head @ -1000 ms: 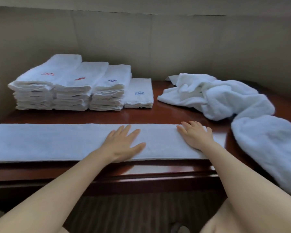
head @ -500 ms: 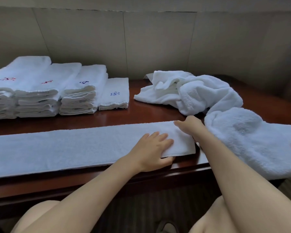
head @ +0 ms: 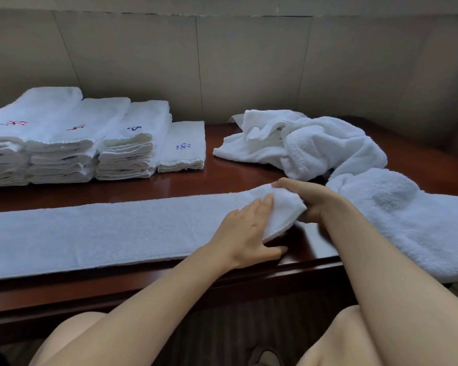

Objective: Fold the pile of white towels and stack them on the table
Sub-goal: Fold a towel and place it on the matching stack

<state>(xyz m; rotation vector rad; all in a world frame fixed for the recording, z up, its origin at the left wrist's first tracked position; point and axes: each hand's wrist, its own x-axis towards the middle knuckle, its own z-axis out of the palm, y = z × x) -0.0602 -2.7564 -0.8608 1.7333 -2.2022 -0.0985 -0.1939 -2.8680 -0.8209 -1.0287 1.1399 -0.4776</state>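
A white towel (head: pixel 111 233), folded into a long strip, lies along the front of the dark wooden table (head: pixel 185 184). Its right end is lifted off the table. My right hand (head: pixel 311 200) grips that end from the right and behind. My left hand (head: pixel 245 233) holds the same end from the near side, thumb under the cloth and fingers on top. Behind, at the left, stand stacks of folded white towels (head: pixel 64 143) with red and blue embroidery, and a single folded one (head: pixel 183 146). A loose pile of white towels (head: pixel 315 146) lies at the right.
A large fluffy white towel (head: pixel 407 220) drapes over the table's right front corner, touching my right forearm. A padded beige wall (head: pixel 222 62) runs close behind the table. My knees show below the table's front edge.
Both hands slid right along the strip to its right end, then took hold of it and raised it off the table. The view shifted slightly.
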